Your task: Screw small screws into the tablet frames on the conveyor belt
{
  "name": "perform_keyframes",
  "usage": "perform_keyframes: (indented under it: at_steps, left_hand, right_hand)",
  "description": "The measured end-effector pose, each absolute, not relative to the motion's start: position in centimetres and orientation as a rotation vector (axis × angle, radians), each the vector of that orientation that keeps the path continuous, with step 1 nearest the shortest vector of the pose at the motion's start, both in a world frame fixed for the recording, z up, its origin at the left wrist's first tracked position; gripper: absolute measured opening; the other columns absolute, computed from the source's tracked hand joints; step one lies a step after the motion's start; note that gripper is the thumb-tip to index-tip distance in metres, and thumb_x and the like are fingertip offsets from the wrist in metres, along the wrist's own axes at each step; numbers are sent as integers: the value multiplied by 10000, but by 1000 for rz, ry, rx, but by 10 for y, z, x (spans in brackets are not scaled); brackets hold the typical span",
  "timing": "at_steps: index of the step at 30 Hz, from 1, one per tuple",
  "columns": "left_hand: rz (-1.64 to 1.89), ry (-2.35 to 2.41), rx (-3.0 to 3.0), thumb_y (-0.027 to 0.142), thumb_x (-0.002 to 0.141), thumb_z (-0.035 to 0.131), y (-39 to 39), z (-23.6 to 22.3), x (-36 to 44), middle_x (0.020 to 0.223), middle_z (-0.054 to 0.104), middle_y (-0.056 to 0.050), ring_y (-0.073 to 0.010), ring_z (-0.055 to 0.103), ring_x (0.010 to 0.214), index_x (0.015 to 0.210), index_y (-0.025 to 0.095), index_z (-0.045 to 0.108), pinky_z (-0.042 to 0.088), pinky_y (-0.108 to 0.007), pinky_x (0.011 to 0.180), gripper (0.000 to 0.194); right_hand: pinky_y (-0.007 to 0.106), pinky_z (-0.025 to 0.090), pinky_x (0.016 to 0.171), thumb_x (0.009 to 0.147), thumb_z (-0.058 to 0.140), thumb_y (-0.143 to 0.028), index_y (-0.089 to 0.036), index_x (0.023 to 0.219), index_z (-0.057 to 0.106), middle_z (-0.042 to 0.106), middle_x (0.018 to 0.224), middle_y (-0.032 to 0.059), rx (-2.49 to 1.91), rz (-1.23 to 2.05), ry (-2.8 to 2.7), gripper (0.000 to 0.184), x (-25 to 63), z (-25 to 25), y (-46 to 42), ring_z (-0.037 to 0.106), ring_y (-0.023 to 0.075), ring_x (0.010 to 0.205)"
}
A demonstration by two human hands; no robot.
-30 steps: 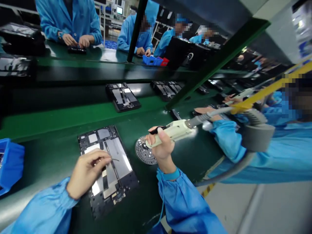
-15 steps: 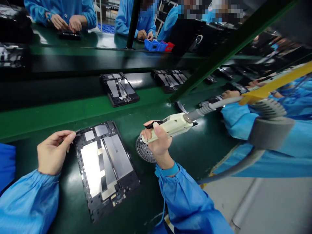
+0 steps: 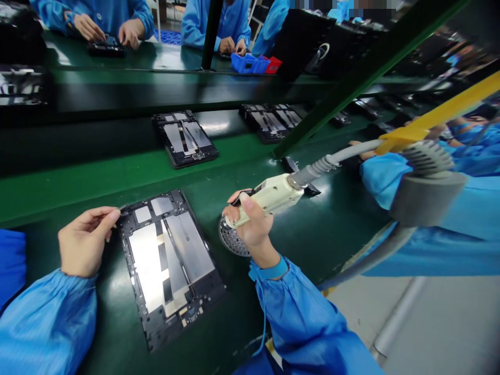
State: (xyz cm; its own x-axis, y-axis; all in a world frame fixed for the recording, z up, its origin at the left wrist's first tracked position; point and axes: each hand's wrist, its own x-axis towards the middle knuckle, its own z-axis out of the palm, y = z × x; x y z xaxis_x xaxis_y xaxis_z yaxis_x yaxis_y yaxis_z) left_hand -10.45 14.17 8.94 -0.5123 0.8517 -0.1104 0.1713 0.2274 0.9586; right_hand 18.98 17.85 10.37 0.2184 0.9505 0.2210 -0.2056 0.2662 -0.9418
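Observation:
An opened tablet [image 3: 191, 234] lies on the green bench in front of me, its dark frame, silver battery panels and ribbon cables showing. My left hand [image 3: 84, 239] pinches the tablet's upper left corner between thumb and fingers. In my right hand [image 3: 255, 221] is a cream electric screwdriver [image 3: 283, 192] with a black lever, its grey cable running off to the upper right. The tool's front end is over a round perforated metal screw tray [image 3: 232, 240] right of the tablet. My fingers and the tool body hide the bit.
More opened tablets [image 3: 185, 139] lie along the green line [image 3: 78, 190] behind. A slanted green post [image 3: 351, 94] crosses the right side. A co-worker's blue sleeve [image 3: 385, 174] is at right. Blue bins [image 3: 246, 62] stand across the bench, where other people's hands work.
My hands keep their holds on the tablet and the screwdriver, with barely any movement. The view has shifted slightly. Across the bench, a co-worker's hands have moved apart.

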Motion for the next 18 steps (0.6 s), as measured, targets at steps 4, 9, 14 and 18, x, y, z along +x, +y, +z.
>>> perform_keyframes:
  at_steps: [4,9,14,18]
  left_hand:
    - [1330,1826,926,267,692,848,142,90,-106,678,694,49,-85,487,528,870,188,770,395,-230,523,210]
    - [1314,1768,856,421,657,824,146,77,-110,658,685,-13,-85,460,506,790,149,752,334,-220,466,311]
    - [1192,1819,987,407,734,772,152,65,-111,776,738,-48,-128,565,613,804,155,759,443,-247,584,262]
    - [1190,1869,1066,265,791,744,156,63,-106,807,746,-37,-134,604,655,771,161,749,488,-257,694,106]
  right_hand:
    - [314,471,461,740,798,-595,-229,650,633,430,405,-92,-954,1030,-987,411,189,105,176,441,111,364]
    - [300,384,426,752,770,-528,-203,740,759,439,407,-56,-841,1054,-987,325,202,116,172,423,115,368]
    - [359,375,434,731,699,-521,-235,781,806,443,408,-12,-736,1029,-1091,310,203,142,165,436,147,390]
    - [342,397,420,761,739,-508,-229,811,825,448,409,-22,-637,1127,-1176,297,174,156,156,437,150,377]
